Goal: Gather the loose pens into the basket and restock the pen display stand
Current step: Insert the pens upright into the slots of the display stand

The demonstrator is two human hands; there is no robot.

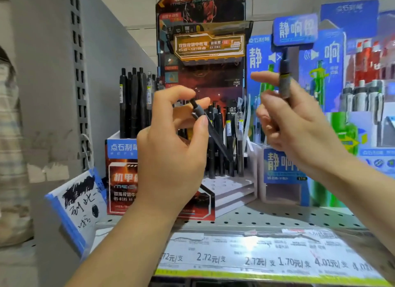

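the left hand (171, 141) pinches a black pen (210, 129) slantwise, tip down over the pen display stand (230, 190) on the shelf (267, 218). the right hand (297, 124) grips another pen (285, 81) upright. the empty holes look small, maybe; a slanted entry could miss and topple the standing pens (222, 141).

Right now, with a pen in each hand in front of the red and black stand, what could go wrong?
1. The left hand pinches its slanted black pen only near the top, with fingertips; it could slip and fall among the standing black pens.
2. The right hand holds a grey-gripped pen upright close to the blue cardboard sign; a careless lift might knock it.
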